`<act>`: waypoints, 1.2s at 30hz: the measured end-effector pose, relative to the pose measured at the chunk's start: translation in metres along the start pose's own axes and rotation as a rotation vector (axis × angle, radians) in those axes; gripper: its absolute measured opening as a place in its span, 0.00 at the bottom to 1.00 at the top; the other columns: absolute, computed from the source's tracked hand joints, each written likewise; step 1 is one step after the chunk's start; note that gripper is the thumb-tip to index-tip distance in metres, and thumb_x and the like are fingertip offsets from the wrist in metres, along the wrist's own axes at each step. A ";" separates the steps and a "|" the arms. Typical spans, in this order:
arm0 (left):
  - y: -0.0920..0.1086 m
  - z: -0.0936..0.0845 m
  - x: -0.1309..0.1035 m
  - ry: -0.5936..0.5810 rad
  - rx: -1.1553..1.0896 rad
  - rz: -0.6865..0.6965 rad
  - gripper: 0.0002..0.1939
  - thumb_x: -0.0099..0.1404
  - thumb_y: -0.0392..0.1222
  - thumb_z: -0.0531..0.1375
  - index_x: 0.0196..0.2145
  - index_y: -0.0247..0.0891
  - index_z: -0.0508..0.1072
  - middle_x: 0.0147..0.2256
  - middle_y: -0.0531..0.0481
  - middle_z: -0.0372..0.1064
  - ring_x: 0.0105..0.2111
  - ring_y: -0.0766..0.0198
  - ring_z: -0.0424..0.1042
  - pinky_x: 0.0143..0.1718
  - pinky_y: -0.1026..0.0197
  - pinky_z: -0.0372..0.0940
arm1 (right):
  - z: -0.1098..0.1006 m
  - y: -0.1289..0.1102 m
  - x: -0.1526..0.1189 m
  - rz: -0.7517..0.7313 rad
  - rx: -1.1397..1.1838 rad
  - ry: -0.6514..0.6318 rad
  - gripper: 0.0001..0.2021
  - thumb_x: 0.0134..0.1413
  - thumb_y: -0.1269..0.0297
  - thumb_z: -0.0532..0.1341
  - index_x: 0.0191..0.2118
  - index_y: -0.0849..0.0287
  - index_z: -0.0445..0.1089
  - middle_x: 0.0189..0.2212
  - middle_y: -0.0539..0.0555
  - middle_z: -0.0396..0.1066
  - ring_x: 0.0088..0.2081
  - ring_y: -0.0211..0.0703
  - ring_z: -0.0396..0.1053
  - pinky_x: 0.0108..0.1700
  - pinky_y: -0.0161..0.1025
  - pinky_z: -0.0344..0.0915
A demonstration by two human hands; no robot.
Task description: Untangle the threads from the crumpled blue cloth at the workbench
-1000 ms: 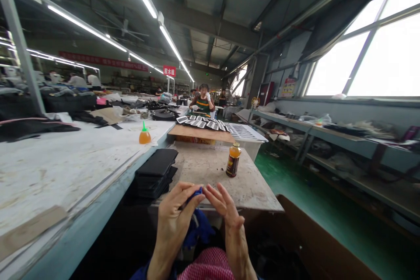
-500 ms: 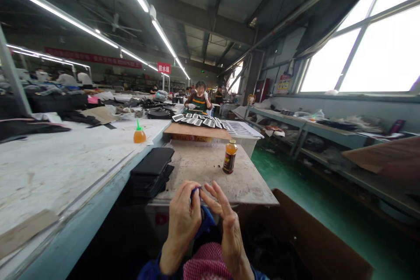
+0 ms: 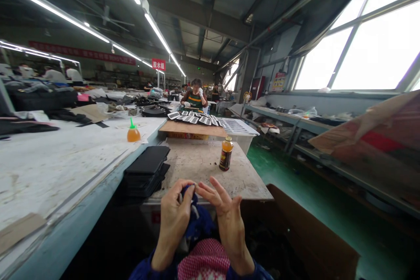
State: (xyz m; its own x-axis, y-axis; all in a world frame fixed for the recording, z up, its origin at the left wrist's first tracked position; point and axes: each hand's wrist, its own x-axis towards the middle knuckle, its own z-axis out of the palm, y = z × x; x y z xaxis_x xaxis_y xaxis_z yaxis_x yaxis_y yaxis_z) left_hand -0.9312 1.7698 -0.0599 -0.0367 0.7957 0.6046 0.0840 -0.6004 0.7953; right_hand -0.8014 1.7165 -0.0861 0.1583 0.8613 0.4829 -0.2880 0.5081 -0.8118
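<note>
One blue cloth (image 3: 201, 222), near, clamped in left fingers of our left hand (image 3: 173, 218); right hand (image 3: 230, 223), fingers apart; we best pinch firmly

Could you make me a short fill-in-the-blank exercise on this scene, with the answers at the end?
The left hand pinches a ____ cloth.
On the white-topped table, the squeeze bottle has a ____ nozzle.
From the wearer's viewpoint, the black stack is to the ____ of the dark-labelled bottle.
The co-worker in the dark green apron wears ____ gloves.

Missing words: blue; green; left; white.
</note>
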 end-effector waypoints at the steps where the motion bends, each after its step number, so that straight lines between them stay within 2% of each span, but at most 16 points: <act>1: 0.000 -0.003 0.000 0.019 -0.076 -0.114 0.12 0.61 0.50 0.62 0.32 0.38 0.77 0.29 0.50 0.75 0.29 0.63 0.73 0.31 0.64 0.68 | 0.000 -0.001 0.004 0.047 0.135 0.010 0.41 0.60 0.30 0.39 0.61 0.54 0.67 0.52 0.61 0.73 0.62 0.53 0.65 0.70 0.60 0.45; 2: 0.001 -0.005 0.000 0.047 -0.136 -0.195 0.14 0.59 0.52 0.64 0.33 0.39 0.78 0.30 0.50 0.76 0.30 0.63 0.74 0.32 0.64 0.68 | -0.001 -0.003 0.007 0.087 0.243 0.008 0.40 0.60 0.31 0.39 0.58 0.55 0.70 0.52 0.62 0.73 0.61 0.53 0.66 0.69 0.60 0.48; 4: 0.006 -0.009 -0.001 0.084 -0.167 -0.214 0.16 0.57 0.54 0.66 0.35 0.40 0.80 0.36 0.50 0.77 0.35 0.62 0.75 0.37 0.65 0.69 | -0.002 -0.010 0.011 0.132 0.359 -0.028 0.39 0.61 0.32 0.40 0.54 0.56 0.74 0.57 0.61 0.68 0.61 0.54 0.65 0.67 0.58 0.54; 6: 0.013 -0.007 -0.004 0.058 -0.117 -0.101 0.15 0.57 0.54 0.66 0.37 0.43 0.81 0.39 0.51 0.77 0.39 0.62 0.75 0.43 0.65 0.69 | -0.002 -0.017 0.010 0.153 0.373 -0.089 0.40 0.61 0.32 0.39 0.55 0.55 0.74 0.63 0.59 0.61 0.64 0.53 0.62 0.67 0.55 0.54; 9: 0.023 0.004 -0.008 -0.016 -0.084 0.025 0.12 0.61 0.52 0.65 0.39 0.44 0.81 0.40 0.51 0.76 0.40 0.62 0.75 0.43 0.65 0.69 | -0.001 -0.022 0.005 0.201 0.290 -0.127 0.42 0.60 0.31 0.37 0.59 0.54 0.70 0.65 0.56 0.57 0.65 0.51 0.59 0.69 0.53 0.50; 12: 0.023 0.013 -0.008 -0.063 -0.074 0.082 0.09 0.63 0.49 0.63 0.36 0.43 0.80 0.36 0.52 0.75 0.37 0.64 0.74 0.40 0.67 0.68 | 0.001 -0.021 0.001 0.206 0.180 -0.131 0.43 0.58 0.29 0.39 0.60 0.55 0.70 0.67 0.55 0.53 0.68 0.51 0.54 0.71 0.51 0.46; 14: 0.020 0.015 -0.006 -0.041 -0.028 0.108 0.09 0.63 0.48 0.62 0.31 0.42 0.78 0.31 0.53 0.73 0.33 0.66 0.72 0.37 0.68 0.66 | 0.001 -0.017 0.001 0.190 0.150 -0.178 0.43 0.58 0.29 0.39 0.58 0.57 0.71 0.68 0.54 0.52 0.69 0.51 0.51 0.71 0.49 0.43; 17: 0.014 0.009 -0.004 0.007 -0.052 0.003 0.12 0.62 0.50 0.62 0.27 0.40 0.75 0.26 0.54 0.71 0.27 0.68 0.68 0.32 0.68 0.64 | 0.000 -0.013 0.001 0.165 0.137 -0.228 0.42 0.61 0.32 0.37 0.56 0.57 0.73 0.66 0.55 0.56 0.68 0.51 0.54 0.71 0.50 0.46; 20: 0.010 0.003 -0.002 -0.107 -0.236 -0.194 0.15 0.59 0.55 0.65 0.28 0.39 0.78 0.27 0.52 0.72 0.27 0.67 0.68 0.28 0.69 0.64 | -0.002 -0.014 0.001 -0.024 -0.134 -0.108 0.31 0.65 0.38 0.45 0.54 0.52 0.75 0.68 0.55 0.54 0.66 0.51 0.57 0.69 0.51 0.51; 23: 0.010 0.000 0.000 -0.262 -0.385 -0.292 0.18 0.55 0.59 0.68 0.31 0.40 0.82 0.35 0.48 0.75 0.33 0.64 0.71 0.31 0.68 0.67 | -0.005 -0.016 0.002 -0.304 -0.528 0.055 0.22 0.62 0.43 0.56 0.51 0.52 0.75 0.68 0.56 0.52 0.68 0.52 0.54 0.69 0.50 0.52; 26: 0.011 0.002 0.000 -0.391 -0.414 -0.284 0.19 0.55 0.60 0.67 0.33 0.41 0.83 0.42 0.45 0.74 0.38 0.61 0.72 0.36 0.66 0.68 | -0.008 -0.016 0.003 -0.507 -0.707 0.166 0.22 0.58 0.45 0.61 0.50 0.54 0.74 0.64 0.59 0.58 0.65 0.51 0.57 0.66 0.48 0.58; 30: 0.015 0.006 -0.003 -0.545 -0.403 -0.179 0.16 0.57 0.57 0.67 0.33 0.43 0.83 0.43 0.45 0.73 0.45 0.58 0.72 0.45 0.65 0.68 | -0.011 -0.012 0.004 -0.563 -0.791 0.265 0.13 0.56 0.53 0.66 0.42 0.56 0.73 0.53 0.59 0.68 0.56 0.47 0.68 0.57 0.43 0.67; 33: 0.017 0.007 -0.005 -0.507 -0.340 -0.139 0.11 0.57 0.52 0.68 0.29 0.42 0.82 0.35 0.48 0.74 0.38 0.62 0.72 0.41 0.67 0.67 | -0.018 -0.013 0.006 -0.566 -0.832 0.286 0.06 0.53 0.62 0.69 0.36 0.55 0.74 0.48 0.57 0.70 0.51 0.45 0.70 0.53 0.43 0.67; 35: 0.018 0.004 -0.005 -0.389 -0.307 -0.183 0.13 0.56 0.52 0.69 0.25 0.39 0.79 0.29 0.50 0.72 0.32 0.66 0.70 0.34 0.69 0.65 | -0.025 -0.018 0.008 -0.523 -0.757 0.286 0.04 0.53 0.63 0.69 0.34 0.54 0.77 0.48 0.56 0.72 0.51 0.45 0.70 0.54 0.42 0.66; 36: 0.019 0.001 -0.004 -0.307 -0.320 -0.236 0.15 0.54 0.53 0.70 0.24 0.38 0.78 0.28 0.51 0.70 0.30 0.68 0.68 0.31 0.71 0.64 | -0.029 -0.022 0.008 -0.473 -0.641 0.289 0.04 0.54 0.62 0.68 0.35 0.53 0.78 0.49 0.55 0.72 0.52 0.45 0.70 0.55 0.42 0.66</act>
State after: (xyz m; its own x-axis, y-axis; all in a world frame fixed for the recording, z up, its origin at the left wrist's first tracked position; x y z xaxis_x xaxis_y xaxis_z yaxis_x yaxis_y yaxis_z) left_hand -0.9288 1.7555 -0.0474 0.2813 0.8705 0.4038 -0.2027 -0.3574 0.9117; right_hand -0.7663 1.7127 -0.0737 0.3876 0.4811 0.7863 0.4464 0.6484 -0.6167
